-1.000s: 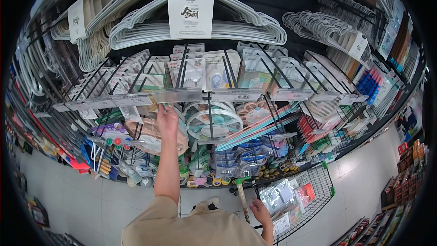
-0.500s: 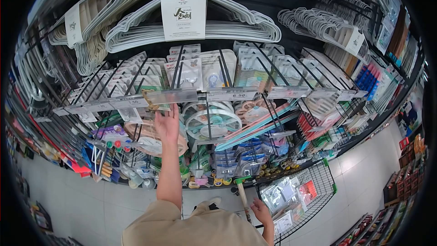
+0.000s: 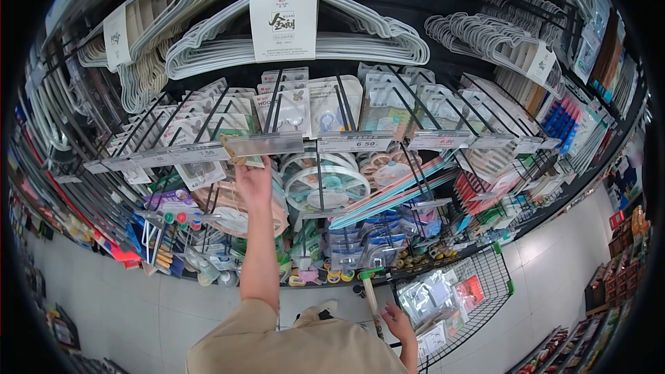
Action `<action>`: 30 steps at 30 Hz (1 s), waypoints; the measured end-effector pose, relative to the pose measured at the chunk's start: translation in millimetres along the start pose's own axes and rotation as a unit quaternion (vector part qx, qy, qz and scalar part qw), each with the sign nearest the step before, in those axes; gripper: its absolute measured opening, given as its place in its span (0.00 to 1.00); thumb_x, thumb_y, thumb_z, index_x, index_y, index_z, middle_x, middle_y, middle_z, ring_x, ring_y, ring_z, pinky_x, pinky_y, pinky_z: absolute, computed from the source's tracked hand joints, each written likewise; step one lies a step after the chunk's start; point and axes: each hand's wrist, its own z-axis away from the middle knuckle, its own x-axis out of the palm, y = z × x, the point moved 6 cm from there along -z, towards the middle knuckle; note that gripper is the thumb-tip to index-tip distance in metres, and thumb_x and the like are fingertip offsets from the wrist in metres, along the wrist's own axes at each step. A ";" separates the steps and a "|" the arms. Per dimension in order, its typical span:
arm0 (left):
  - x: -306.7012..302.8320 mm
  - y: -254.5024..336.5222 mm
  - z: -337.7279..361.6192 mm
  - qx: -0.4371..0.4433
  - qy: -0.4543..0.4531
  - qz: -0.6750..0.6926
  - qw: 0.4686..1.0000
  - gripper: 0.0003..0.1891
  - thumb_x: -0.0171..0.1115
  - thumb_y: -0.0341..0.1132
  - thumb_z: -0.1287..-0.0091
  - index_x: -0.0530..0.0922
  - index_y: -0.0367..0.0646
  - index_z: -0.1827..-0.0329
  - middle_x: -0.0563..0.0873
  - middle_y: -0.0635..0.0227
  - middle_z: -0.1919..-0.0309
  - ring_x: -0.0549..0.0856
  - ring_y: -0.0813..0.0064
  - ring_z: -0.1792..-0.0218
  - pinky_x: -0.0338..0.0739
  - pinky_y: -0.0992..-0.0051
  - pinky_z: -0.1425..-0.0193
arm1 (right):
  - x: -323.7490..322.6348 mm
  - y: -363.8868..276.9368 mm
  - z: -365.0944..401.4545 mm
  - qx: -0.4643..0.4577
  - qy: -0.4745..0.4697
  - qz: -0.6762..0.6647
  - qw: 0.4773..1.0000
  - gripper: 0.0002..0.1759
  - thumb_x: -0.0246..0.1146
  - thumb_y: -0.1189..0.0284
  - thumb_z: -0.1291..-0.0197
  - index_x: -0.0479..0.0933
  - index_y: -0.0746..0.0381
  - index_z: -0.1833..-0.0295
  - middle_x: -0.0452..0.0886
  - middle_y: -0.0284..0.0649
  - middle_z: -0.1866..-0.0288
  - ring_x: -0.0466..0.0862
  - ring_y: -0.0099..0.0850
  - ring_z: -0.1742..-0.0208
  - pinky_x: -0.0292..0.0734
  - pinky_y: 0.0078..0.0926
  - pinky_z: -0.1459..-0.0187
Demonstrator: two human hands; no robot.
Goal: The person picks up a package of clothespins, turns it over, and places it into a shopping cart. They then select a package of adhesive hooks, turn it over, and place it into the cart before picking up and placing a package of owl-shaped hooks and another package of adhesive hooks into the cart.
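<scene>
Since the earlier frame, the left hand had been raised a little and its fingers, spread half a second before, had been drawn together on a carded packet.

From the head view, that packet was seen gripped by its lower edge between the fingertips, just beneath the clear price rail and tilted against it (whether it hung on a peg could not be told). The arm was stretched straight up from a beige sleeve.

Round plastic reels were hung just beside the hand, on its right, and bundles of grey hangers were racked well above the rail.

Lower down, the right hand was closed around the green-tipped cart handle. A wire cart was stood on the tiled floor near the foot of the shelving, with bagged packets lying inside it.
</scene>
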 end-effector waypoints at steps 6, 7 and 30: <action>8.3 -9.4 13.1 -0.015 0.012 0.038 0.999 0.14 0.52 0.39 0.25 0.77 0.41 0.45 0.83 0.61 0.47 0.80 0.65 0.47 0.71 0.60 0.36 | -1.5 -6.8 4.9 0.008 -0.002 0.007 1.000 0.29 0.63 0.64 0.34 0.68 0.68 0.32 0.80 0.59 0.42 0.82 0.46 0.41 0.77 0.35 0.42; 7.2 -10.2 15.9 -0.015 0.023 0.042 0.999 0.14 0.52 0.38 0.25 0.76 0.40 0.44 0.82 0.61 0.45 0.79 0.64 0.46 0.72 0.60 0.36 | -1.4 -4.2 4.9 0.007 -0.003 0.007 1.000 0.29 0.63 0.64 0.34 0.68 0.68 0.32 0.80 0.59 0.42 0.82 0.46 0.41 0.77 0.35 0.43; 10.6 -26.9 52.2 -0.070 0.004 0.092 0.993 0.11 0.56 0.38 0.27 0.80 0.41 0.50 0.85 0.67 0.52 0.78 0.74 0.57 0.67 0.62 0.41 | 2.3 4.9 7.3 -0.001 0.000 0.002 1.000 0.28 0.63 0.66 0.35 0.69 0.67 0.33 0.81 0.59 0.44 0.83 0.45 0.44 0.78 0.35 0.45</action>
